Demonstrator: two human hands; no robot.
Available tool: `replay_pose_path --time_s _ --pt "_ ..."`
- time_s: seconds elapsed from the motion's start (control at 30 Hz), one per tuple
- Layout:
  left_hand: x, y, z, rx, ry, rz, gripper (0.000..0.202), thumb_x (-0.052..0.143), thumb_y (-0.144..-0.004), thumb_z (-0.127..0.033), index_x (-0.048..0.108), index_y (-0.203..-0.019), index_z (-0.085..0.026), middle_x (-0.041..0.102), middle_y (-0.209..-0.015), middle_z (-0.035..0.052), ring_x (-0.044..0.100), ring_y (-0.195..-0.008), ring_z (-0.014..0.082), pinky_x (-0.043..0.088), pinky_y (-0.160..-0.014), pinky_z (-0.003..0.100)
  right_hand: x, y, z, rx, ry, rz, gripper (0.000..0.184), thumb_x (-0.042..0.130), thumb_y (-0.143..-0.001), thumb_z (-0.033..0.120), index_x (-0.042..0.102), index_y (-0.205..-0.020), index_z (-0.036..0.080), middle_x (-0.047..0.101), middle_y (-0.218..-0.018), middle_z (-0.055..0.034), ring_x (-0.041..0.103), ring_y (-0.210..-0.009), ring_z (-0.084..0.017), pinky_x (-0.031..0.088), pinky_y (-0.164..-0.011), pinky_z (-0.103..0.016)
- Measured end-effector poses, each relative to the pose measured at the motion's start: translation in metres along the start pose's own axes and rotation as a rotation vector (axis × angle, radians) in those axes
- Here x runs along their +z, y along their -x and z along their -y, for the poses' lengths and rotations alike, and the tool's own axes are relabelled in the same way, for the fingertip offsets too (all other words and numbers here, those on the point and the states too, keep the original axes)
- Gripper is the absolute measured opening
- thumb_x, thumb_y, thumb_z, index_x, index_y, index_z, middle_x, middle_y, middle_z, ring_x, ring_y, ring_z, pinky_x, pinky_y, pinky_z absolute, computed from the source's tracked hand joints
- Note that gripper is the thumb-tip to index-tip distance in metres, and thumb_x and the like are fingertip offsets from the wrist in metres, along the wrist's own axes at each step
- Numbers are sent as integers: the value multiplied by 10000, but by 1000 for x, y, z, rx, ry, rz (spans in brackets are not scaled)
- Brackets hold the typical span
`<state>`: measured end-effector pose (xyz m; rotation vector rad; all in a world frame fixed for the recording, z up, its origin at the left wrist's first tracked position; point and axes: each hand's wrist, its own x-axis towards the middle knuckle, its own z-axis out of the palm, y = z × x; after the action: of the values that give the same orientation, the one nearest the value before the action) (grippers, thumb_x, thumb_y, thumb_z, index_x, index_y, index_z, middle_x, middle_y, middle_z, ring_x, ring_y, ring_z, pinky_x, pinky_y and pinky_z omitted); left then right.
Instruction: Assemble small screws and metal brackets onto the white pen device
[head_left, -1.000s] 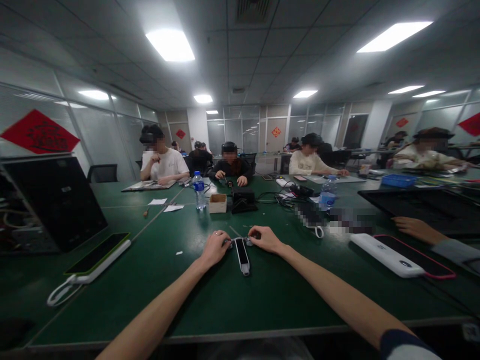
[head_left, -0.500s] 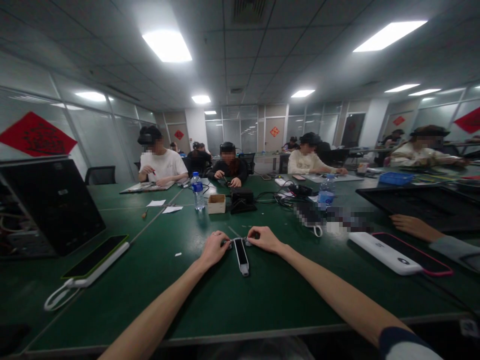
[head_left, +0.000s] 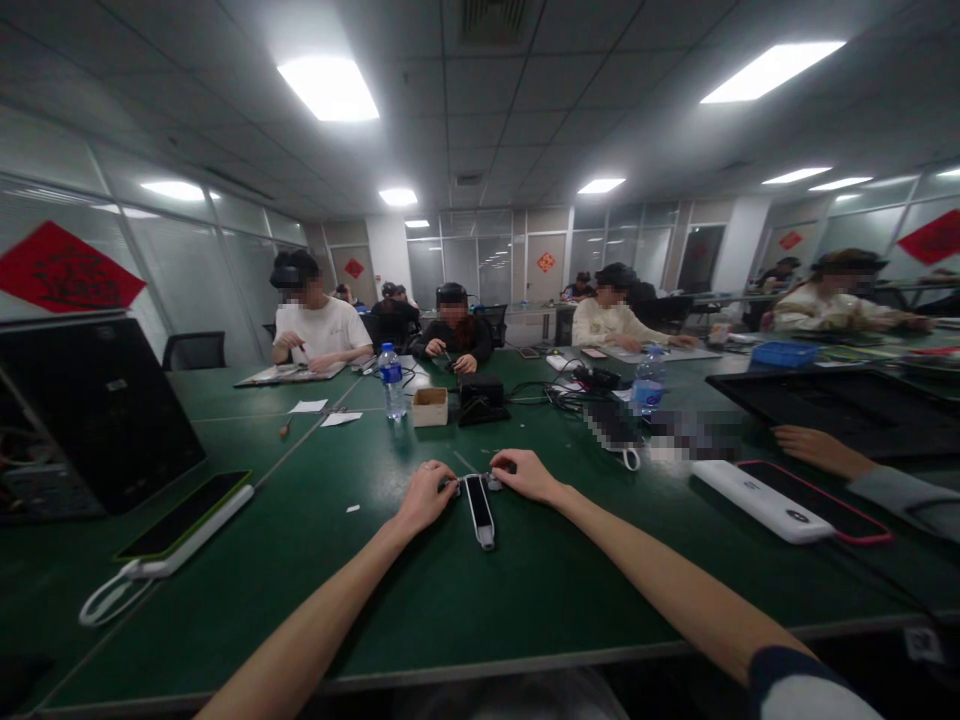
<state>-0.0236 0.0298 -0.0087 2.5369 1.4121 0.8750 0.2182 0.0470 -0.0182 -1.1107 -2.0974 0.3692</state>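
Note:
On the green table (head_left: 427,610) in front of me lies a slim grey device with a long black top (head_left: 480,508), its narrow end towards me. Short arms with small grey parts stick out on both sides of its far end. My left hand (head_left: 427,496) has its fingers pinched on the left arm's end. On the opposite side, my right hand (head_left: 525,474) pinches the right arm's end. A thin strip (head_left: 465,462) sticks out beyond the device, between the hands. The fingertips partly hide the small grey parts.
A cardboard box (head_left: 430,408), a water bottle (head_left: 392,382) and a black box-like object (head_left: 482,398) stand ahead. At right lies a white power bank (head_left: 757,500) by a phone; a neighbour's hand (head_left: 825,450) rests near a black panel. A computer case (head_left: 97,410) stands left.
The whole view has shifted slightly, so things appear a little further left. Both hands keep their places at the device's two arms.

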Motion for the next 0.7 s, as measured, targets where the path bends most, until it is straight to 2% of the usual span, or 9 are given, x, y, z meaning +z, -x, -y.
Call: replay_pose_path --time_s 0.23,0.4,0.53,0.7 --pt "-3 0 -3 -20 -4 20 172 518 -846 -260 672 -851 -184 643 -937 66 567 -904 212 445 -805 332 0 -7 -9 103 205 -5 161 542 -864 260 662 -906 162 656 -885 -63 582 -818 -170 447 -738 -280" --pt "-6 0 -5 -29 4 43 184 505 -853 -275 660 -846 -176 630 -953 73 565 -911 221 447 -796 342 -4 -26 -28 180 378 -16 153 523 -869 215 652 -936 165 652 -940 -85 568 -905 -189 427 -810 -292" --pt "-8 0 -6 -26 32 32 177 511 -845 -285 652 -825 -180 631 -940 71 575 -897 222 448 -801 345 -7 -47 -49 243 412 -11 170 512 -864 196 654 -951 164 650 -973 -97 561 -936 -196 424 -814 -288" --pt "-10 0 -7 -21 49 45 177 497 -845 -292 641 -824 -192 628 -927 63 576 -886 220 454 -799 339 -4 -67 -68 244 420 -4 183 504 -862 192 654 -964 174 644 -987 -88 545 -953 -193 408 -827 -280"
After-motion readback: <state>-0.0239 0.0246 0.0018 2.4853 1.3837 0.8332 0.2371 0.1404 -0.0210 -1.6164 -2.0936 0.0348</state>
